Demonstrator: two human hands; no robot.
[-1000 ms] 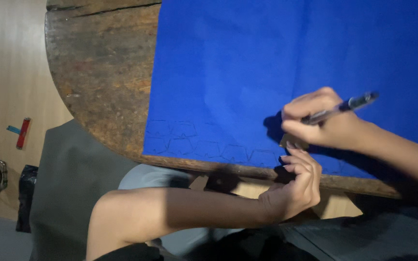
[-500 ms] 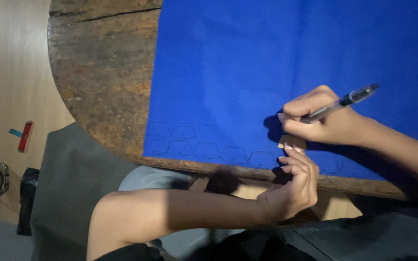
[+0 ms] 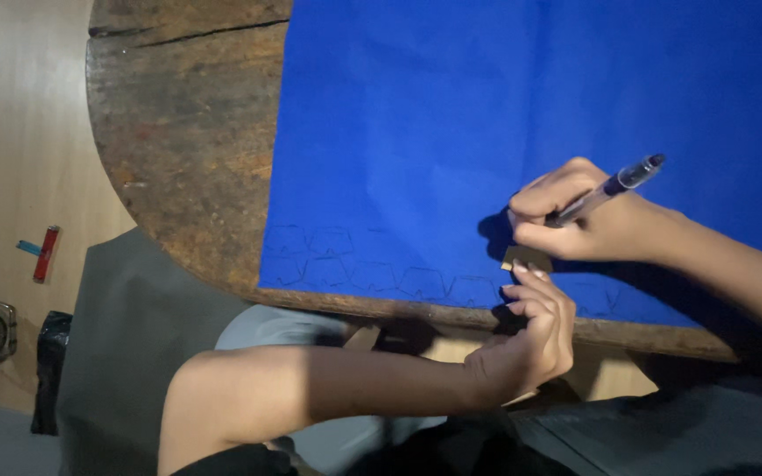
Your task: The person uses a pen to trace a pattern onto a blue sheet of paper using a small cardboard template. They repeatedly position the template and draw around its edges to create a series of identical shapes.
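The right hand is clenched round a clear-barrelled pen, its tip down on the blue paper sheet. Just below that grip lies a small tan cardboard template, pinned flat by the fingertips of the left hand. Left of the template, outlined shapes run along the sheet's near edge on the worn wooden table.
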